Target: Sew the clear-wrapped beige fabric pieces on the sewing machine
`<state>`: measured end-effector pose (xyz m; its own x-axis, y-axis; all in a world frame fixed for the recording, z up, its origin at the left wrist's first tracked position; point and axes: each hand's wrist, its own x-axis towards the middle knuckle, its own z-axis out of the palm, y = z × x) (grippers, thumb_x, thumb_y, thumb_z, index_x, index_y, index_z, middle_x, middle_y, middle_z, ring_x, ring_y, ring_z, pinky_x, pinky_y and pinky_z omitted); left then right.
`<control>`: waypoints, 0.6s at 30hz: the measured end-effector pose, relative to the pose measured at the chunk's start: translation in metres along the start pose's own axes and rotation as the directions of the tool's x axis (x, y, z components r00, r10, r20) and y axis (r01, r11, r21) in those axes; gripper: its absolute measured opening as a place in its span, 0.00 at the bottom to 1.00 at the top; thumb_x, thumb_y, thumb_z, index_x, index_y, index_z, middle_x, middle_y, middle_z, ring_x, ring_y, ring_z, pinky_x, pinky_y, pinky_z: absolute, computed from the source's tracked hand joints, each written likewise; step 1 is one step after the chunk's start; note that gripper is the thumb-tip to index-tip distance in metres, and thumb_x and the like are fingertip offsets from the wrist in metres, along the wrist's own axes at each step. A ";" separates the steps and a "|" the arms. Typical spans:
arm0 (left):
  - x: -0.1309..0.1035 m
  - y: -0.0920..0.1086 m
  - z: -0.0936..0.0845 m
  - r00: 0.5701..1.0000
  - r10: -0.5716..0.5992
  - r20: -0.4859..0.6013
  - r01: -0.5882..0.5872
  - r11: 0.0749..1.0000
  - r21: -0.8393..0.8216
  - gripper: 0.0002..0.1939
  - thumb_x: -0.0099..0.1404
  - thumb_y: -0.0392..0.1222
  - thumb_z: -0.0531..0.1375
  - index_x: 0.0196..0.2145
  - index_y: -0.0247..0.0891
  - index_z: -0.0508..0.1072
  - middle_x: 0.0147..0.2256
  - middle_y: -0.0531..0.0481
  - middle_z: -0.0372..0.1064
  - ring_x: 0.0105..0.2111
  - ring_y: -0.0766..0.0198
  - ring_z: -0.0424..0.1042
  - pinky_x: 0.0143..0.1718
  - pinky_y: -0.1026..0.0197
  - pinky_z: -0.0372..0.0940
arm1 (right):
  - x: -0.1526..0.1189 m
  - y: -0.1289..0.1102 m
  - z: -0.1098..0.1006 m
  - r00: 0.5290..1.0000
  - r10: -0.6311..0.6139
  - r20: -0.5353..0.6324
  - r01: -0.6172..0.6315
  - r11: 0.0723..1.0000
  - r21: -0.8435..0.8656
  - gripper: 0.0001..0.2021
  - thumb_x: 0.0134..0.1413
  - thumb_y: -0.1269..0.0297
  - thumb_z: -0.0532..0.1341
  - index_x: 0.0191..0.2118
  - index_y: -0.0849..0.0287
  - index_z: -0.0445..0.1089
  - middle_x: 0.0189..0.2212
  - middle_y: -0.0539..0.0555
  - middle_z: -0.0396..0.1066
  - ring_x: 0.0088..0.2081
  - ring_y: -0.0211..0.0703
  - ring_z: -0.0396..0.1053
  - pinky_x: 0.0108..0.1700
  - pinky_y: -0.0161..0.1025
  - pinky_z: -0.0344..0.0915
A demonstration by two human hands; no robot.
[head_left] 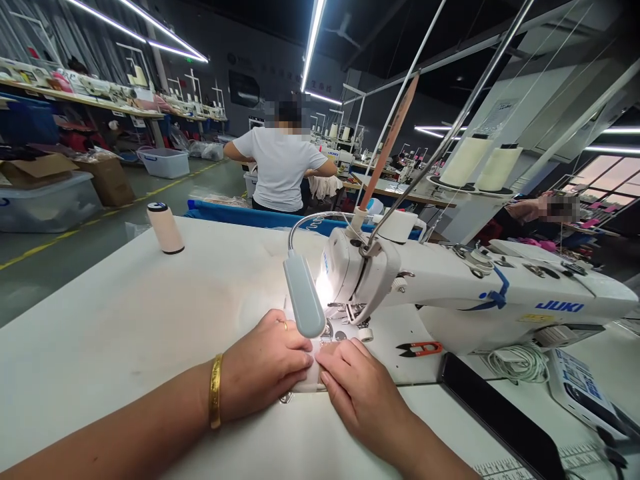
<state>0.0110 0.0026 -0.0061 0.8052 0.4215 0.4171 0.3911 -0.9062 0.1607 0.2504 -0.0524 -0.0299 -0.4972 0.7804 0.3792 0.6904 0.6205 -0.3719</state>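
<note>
A white sewing machine (425,273) stands on the white table (125,320), its needle area lit by a grey lamp (305,297) on a bent metal neck. My left hand (267,363), below a gold bangle, lies just left of the presser foot with its fingers pressed together. Close beside it, my right hand (357,383) has its fingers bunched on a small piece of pinkish fabric (327,353) in front of the needle area. What lies under my left fingertips is too hidden to name.
A peach thread cone (166,229) stands at the table's back left. Orange snips (420,349), a black phone (500,417) and a coiled cable (519,363) lie right. A person in a white shirt (280,167) sits ahead, facing away.
</note>
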 end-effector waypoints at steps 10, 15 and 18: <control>0.002 -0.007 0.006 0.997 -0.076 -0.027 0.077 0.997 0.025 0.12 0.74 0.35 0.55 0.39 0.43 0.79 0.40 0.48 0.78 0.40 0.55 0.74 0.44 0.53 0.64 | 0.001 0.000 0.000 1.000 -0.006 -0.017 0.006 1.000 -0.001 0.09 0.71 0.75 0.55 0.44 0.56 0.71 0.36 0.54 0.69 0.38 0.49 0.66 0.40 0.44 0.67; 0.002 -0.001 0.004 0.999 -0.025 -0.021 0.025 1.000 0.003 0.13 0.74 0.32 0.55 0.37 0.42 0.79 0.39 0.49 0.78 0.37 0.58 0.73 0.42 0.54 0.63 | 0.000 0.000 -0.001 1.000 -0.015 -0.026 0.015 1.000 0.012 0.10 0.72 0.74 0.54 0.45 0.55 0.72 0.36 0.54 0.69 0.38 0.49 0.65 0.40 0.44 0.67; 0.003 0.000 0.004 0.999 -0.038 -0.027 0.038 0.999 -0.003 0.13 0.74 0.32 0.56 0.37 0.42 0.79 0.38 0.49 0.78 0.36 0.58 0.73 0.41 0.54 0.63 | 0.000 0.000 -0.001 1.000 -0.012 -0.025 0.013 1.000 0.021 0.12 0.73 0.74 0.54 0.50 0.54 0.73 0.36 0.54 0.70 0.38 0.49 0.66 0.40 0.44 0.67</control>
<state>0.0155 0.0038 -0.0082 0.7772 0.4548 0.4348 0.4202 -0.8895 0.1794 0.2514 -0.0523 -0.0291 -0.4920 0.7705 0.4053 0.6729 0.6320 -0.3845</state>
